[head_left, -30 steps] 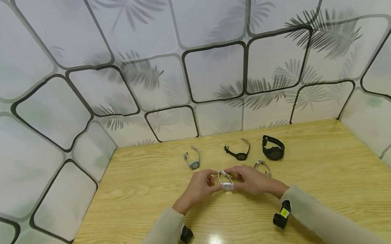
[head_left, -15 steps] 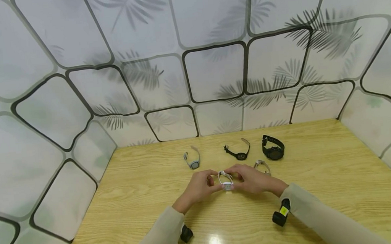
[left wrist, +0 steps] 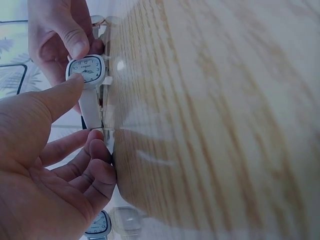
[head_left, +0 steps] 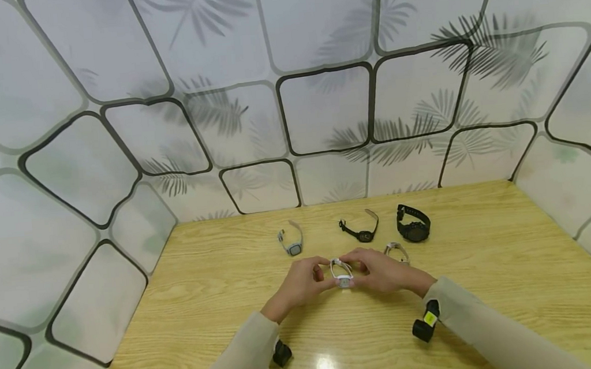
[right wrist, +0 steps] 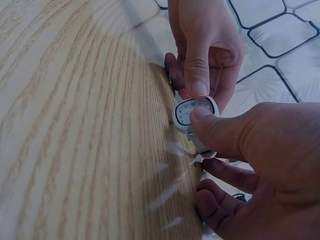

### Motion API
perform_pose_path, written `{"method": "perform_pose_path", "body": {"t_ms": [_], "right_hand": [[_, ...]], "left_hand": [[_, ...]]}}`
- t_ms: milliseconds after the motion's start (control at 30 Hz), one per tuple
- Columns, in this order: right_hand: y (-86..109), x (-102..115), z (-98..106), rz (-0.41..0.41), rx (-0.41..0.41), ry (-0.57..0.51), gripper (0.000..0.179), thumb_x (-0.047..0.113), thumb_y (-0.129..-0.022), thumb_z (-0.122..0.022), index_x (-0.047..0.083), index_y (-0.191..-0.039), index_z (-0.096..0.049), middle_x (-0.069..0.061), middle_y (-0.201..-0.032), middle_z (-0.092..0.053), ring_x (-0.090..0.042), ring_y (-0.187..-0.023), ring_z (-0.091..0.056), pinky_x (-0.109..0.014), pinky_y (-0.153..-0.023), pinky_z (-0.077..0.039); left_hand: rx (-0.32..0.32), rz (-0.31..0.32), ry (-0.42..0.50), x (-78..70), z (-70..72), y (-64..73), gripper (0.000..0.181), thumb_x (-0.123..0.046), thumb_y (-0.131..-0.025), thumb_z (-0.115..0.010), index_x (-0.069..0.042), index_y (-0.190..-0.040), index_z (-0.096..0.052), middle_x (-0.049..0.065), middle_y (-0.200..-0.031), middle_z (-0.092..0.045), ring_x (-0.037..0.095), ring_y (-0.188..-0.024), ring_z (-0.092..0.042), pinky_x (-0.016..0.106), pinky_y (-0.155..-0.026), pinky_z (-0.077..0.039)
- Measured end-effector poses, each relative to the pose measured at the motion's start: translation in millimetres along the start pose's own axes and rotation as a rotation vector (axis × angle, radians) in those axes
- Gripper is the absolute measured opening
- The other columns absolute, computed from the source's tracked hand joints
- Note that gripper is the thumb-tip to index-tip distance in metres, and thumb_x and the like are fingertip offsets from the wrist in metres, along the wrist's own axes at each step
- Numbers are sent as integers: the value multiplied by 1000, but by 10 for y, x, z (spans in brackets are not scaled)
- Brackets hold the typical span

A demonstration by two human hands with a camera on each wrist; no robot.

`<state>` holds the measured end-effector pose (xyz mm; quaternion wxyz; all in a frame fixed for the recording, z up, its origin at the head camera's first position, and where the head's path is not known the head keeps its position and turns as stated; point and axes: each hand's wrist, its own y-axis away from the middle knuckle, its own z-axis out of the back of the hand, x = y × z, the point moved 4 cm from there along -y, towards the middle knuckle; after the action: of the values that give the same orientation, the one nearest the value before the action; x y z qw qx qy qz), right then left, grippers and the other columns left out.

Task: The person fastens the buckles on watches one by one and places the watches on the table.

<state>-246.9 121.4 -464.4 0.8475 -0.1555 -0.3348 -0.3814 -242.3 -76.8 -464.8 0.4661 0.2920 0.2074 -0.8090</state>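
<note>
A white wristwatch [head_left: 344, 282] with a rounded square dial stands at the middle of the table, its strap bent into a loop. My left hand [head_left: 302, 279] pinches it from the left, thumb on the case and fingers at the strap. From the other side my right hand [head_left: 381, 271] grips it, its thumb also at the case. In the left wrist view the watch dial [left wrist: 91, 69] shows black numerals and hands. Both thumbs cover part of the dial in the right wrist view, where the case [right wrist: 181, 119] sits close above the wood.
Behind my hands lie a grey-blue watch [head_left: 294, 249], a slim black watch [head_left: 365, 236] and a chunky black watch [head_left: 415, 232]. A pale-strapped watch [head_left: 397, 248] is partly hidden by my right hand. A patterned curtain [head_left: 326, 109] borders the wooden table [head_left: 204, 284].
</note>
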Motion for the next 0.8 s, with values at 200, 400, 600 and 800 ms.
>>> {"method": "perform_pose_path", "body": {"t_ms": [200,400,600,800], "right_hand": [[11,22,42,-40,19,-31,66,28,-98,-74,-1,-151,-47,-15,-139,-57,-20,-101,-60,-42,-86,-53],[-26,49,152,-51,7,-14,71,28,-98,-73,0,-155,-41,-22,-145,-53,-25,-103,-66,-41,-83,-57],[-77,56,247,-79,1,-47,69,25,-100,-71,2,-156,-39,-24,-144,-52,-19,-95,-67,-35,-74,-57],[-136,47,245,-90,-9,-77,67,24,-101,-69,3,-157,-38,-25,-146,-50,-19,-94,-67,-35,-75,-57]], "left_hand": [[8,6,16,-14,35,25,50,-28,-91,-82,2,-128,-68,-2,-80,-67,6,-66,-58,22,-62,-50],[-13,46,38,54,135,96,55,-32,-92,-80,-1,-135,-64,5,-96,-71,16,-86,-69,32,-75,-58],[-48,58,46,131,276,163,55,-30,-94,-79,-2,-137,-62,7,-99,-69,17,-82,-69,30,-67,-58],[-89,57,29,180,371,215,52,-26,-94,-78,0,-136,-62,11,-100,-70,15,-76,-68,28,-63,-56]]}}
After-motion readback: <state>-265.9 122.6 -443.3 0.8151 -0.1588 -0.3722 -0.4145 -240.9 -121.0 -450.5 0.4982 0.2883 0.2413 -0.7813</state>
